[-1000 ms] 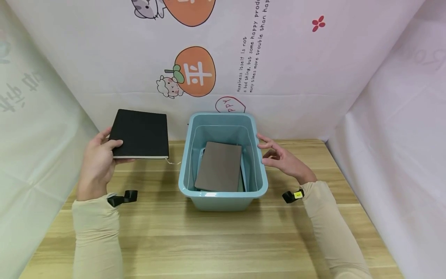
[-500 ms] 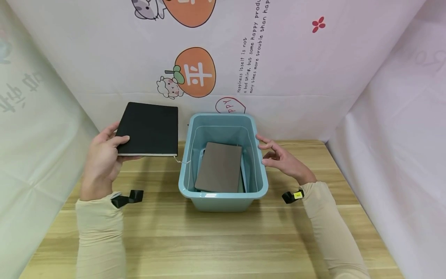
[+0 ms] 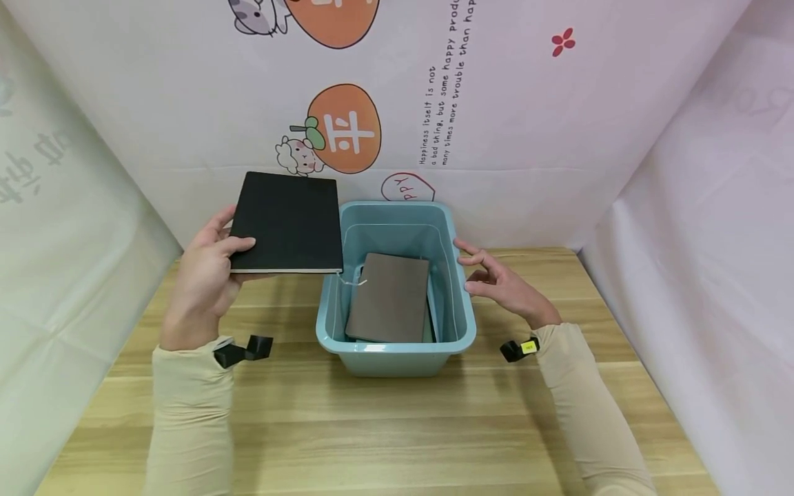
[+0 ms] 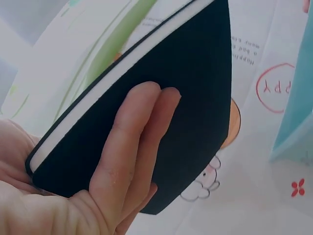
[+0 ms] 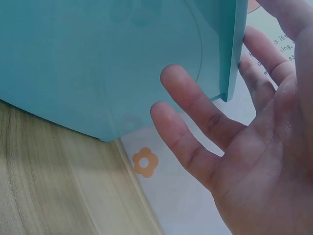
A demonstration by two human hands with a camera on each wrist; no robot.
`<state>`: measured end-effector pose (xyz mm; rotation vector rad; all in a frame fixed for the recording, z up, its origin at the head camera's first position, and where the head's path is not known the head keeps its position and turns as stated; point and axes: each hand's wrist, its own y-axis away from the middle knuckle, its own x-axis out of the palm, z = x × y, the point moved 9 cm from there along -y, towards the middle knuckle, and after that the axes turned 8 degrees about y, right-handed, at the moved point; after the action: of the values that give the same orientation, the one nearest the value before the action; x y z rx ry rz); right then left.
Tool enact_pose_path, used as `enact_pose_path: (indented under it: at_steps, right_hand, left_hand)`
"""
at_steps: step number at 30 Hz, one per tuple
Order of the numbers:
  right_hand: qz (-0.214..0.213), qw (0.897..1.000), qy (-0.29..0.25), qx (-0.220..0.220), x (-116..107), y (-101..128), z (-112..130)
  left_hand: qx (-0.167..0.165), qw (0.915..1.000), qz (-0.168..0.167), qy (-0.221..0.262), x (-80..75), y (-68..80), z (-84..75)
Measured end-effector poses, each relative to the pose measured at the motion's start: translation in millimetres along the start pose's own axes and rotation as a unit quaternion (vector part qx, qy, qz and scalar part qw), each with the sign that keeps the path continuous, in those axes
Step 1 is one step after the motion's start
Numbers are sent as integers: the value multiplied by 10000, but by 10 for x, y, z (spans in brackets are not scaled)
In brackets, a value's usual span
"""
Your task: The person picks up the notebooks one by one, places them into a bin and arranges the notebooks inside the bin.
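My left hand grips a black notebook by its left edge, thumb on top and fingers underneath, holding it in the air just left of the light blue bin. The black notebook fills the left wrist view, and its ribbon hangs over the bin's left rim. Inside the bin lies a grey-brown notebook. My right hand hovers with loosely spread fingers beside the bin's right wall, holding nothing.
The bin stands on a wooden table backed by a white printed cloth wall. Pale cloth sheets close off the left and right sides. Bare tabletop lies in front of the bin.
My left hand has carried the black notebook up and to the right, until its right edge reaches the bin's left rim. The right hand has stayed beside the bin.
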<state>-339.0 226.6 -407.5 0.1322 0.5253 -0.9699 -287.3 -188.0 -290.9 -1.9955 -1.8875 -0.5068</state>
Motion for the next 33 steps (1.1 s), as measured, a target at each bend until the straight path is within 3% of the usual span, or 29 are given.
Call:
enact_pose_path:
  at_steps: [13,18,33]
  right_hand:
    - [74,9999,-54,-113,21,-14,7]
    - [65,9999,-81,52,11,-9,-1]
    - [26,9997,-33,238,-5,10,8]
  left_hand:
    - [-235,9994,124,-236,338,-69,-8]
    - [-243,9989,222,-337,461,-94,2]
    - [-178,9994,157,-265,637,-206,106]
